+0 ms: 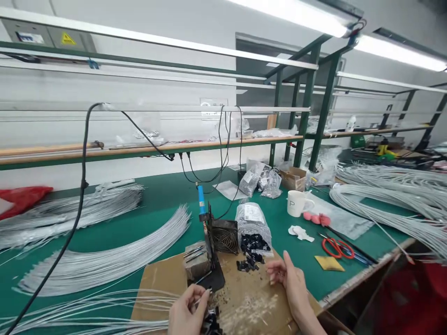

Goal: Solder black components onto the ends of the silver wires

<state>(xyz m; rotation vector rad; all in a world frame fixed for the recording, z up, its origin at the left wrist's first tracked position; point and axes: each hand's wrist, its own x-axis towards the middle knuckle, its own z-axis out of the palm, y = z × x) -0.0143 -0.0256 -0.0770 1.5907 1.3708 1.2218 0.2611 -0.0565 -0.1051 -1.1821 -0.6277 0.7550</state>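
Pinching a wire [202,297] at my near edge.
My left hand [185,312] clamps its tip, pointing far-right, length trailing left; my right hand [291,281] lies open by the black parts [249,265].

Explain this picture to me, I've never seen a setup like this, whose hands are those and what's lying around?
No machine here: a camera worn on a person's head looks down at their own two bare hands over a green workbench. The left hand pinches the end of a thin grey wire; the right hand is open over a cardboard sheet, beside loose small black parts. Around them: bundles of grey wires, a blue-handled soldering iron, a small fan, a white mug and red scissors.
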